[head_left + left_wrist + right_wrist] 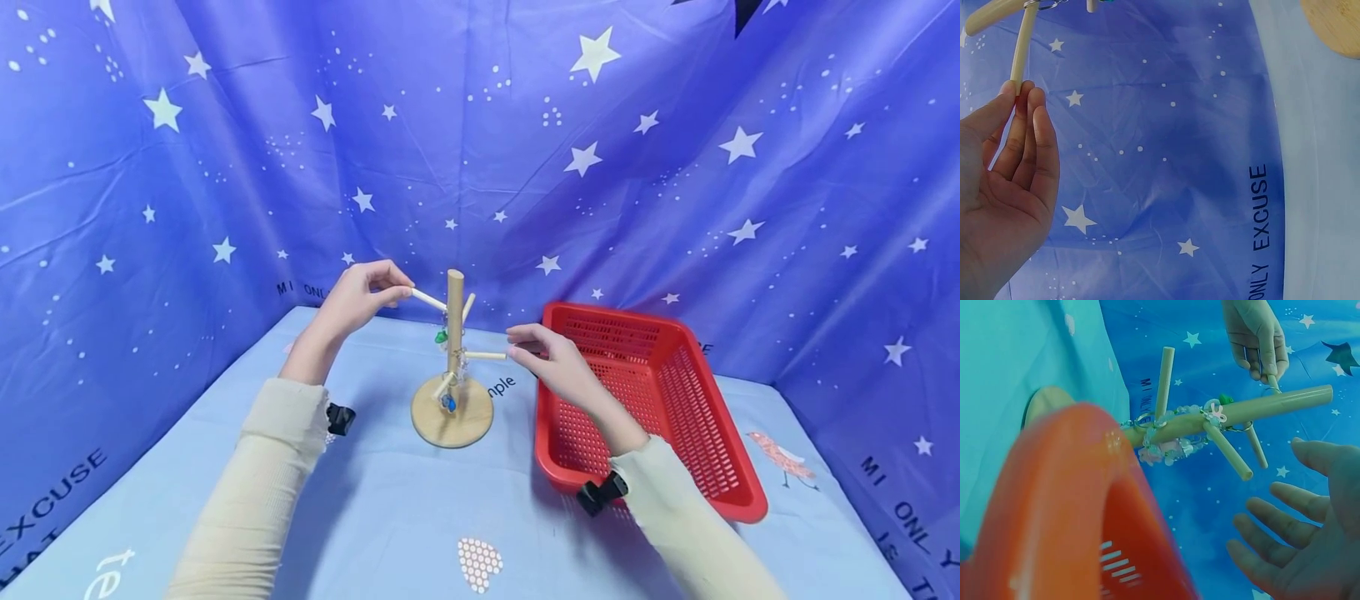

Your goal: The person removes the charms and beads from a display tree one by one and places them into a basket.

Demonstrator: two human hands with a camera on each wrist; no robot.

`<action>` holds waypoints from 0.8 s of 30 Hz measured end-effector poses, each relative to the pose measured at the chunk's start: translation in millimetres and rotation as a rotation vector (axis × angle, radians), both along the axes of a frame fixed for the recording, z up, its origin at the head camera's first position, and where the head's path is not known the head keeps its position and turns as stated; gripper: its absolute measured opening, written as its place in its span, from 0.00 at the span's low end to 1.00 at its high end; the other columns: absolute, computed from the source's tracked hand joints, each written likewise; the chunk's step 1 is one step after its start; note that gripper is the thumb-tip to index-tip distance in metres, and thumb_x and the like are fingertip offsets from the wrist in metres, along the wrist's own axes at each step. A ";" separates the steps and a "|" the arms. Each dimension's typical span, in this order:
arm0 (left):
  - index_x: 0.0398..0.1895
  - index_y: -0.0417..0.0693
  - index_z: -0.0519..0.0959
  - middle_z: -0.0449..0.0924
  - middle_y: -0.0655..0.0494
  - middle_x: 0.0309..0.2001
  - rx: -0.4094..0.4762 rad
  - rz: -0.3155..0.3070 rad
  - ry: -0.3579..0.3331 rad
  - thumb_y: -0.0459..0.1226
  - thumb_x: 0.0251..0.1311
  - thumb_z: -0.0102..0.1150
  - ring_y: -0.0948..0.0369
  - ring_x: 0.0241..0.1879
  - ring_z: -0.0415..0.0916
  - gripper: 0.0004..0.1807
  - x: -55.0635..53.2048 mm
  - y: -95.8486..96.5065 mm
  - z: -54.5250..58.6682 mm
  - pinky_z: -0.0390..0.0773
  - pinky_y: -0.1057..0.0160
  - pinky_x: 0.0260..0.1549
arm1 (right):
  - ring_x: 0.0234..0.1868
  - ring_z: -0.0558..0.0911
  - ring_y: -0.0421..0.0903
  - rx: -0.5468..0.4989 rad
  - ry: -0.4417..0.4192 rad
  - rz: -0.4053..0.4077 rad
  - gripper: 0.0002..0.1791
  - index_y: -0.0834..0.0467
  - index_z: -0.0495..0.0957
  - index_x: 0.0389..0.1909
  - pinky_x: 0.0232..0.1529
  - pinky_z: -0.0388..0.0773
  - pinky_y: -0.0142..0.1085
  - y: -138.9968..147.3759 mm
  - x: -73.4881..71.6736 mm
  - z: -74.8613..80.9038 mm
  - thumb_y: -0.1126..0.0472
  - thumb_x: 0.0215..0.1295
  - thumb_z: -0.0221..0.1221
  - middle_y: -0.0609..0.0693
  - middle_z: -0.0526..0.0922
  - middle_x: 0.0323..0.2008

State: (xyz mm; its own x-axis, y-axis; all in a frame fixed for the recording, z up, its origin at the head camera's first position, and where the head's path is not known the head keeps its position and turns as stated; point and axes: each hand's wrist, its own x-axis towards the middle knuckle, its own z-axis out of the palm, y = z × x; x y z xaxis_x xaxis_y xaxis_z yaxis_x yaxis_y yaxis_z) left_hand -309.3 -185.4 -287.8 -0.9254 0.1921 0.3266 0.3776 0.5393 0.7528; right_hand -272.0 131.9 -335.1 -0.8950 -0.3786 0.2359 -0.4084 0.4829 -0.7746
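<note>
A wooden stand (455, 325) with a round base (468, 427) and several side pegs stands on the light blue cloth. My left hand (360, 296) pinches the tip of the upper left peg (1021, 53) between thumb and fingers. My right hand (558, 367) is by the end of the right peg (487, 356); in the right wrist view its fingers are spread, apart from the pegs, holding nothing. Clear and pink beaded strings (1169, 450) on rings hang around the post. A green charm (441, 337) and a blue charm (448, 404) show among them.
A red perforated basket (551, 417) stands right of the stand, under my right forearm. Its rim fills much of the right wrist view. Starry blue fabric (465, 150) hangs behind and at both sides of the cloth-covered surface (390, 517).
</note>
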 end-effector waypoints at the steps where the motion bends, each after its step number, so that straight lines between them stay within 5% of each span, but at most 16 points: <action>1: 0.43 0.42 0.83 0.86 0.43 0.41 0.003 -0.001 -0.001 0.39 0.66 0.63 0.67 0.32 0.80 0.09 0.0 0.0 -0.2 0.82 0.68 0.38 | 0.56 0.83 0.51 -0.003 -0.009 0.000 0.21 0.55 0.76 0.61 0.58 0.80 0.48 -1.4 -1.2 -0.4 0.52 0.72 0.59 0.55 0.82 0.58; 11: 0.43 0.41 0.83 0.86 0.41 0.42 0.028 -0.012 -0.015 0.37 0.67 0.62 0.68 0.33 0.81 0.08 0.0 -0.3 -0.9 0.84 0.69 0.38 | 0.61 0.79 0.58 -0.086 -0.140 0.072 0.23 0.63 0.73 0.63 0.64 0.77 0.49 -19.1 -16.8 -2.8 0.54 0.77 0.51 0.62 0.79 0.61; 17: 0.44 0.40 0.82 0.86 0.40 0.43 0.035 -0.025 -0.010 0.37 0.67 0.62 0.69 0.33 0.81 0.09 -0.2 -1.7 -1.5 0.86 0.57 0.44 | 0.67 0.74 0.63 -0.160 -0.261 0.118 0.25 0.67 0.70 0.66 0.68 0.72 0.52 -31.5 -23.1 -3.9 0.53 0.79 0.46 0.67 0.75 0.63; 24: 0.44 0.40 0.83 0.85 0.39 0.43 0.036 -0.025 -0.005 0.38 0.67 0.62 0.69 0.33 0.81 0.10 -1.6 -1.9 -3.3 0.83 0.71 0.38 | 0.71 0.69 0.60 -0.163 -0.371 0.168 0.28 0.64 0.68 0.69 0.70 0.70 0.52 -40.8 -25.4 -6.1 0.48 0.81 0.39 0.64 0.71 0.68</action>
State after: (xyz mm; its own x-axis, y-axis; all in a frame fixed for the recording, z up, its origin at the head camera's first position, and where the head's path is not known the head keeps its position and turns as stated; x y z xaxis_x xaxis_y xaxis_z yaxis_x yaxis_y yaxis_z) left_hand -310.9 -187.2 -291.1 -0.9222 0.2034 0.3290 0.3867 0.5025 0.7733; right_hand -297.4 91.2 -341.2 -0.8594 -0.5109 -0.0211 -0.1508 0.2928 -0.9442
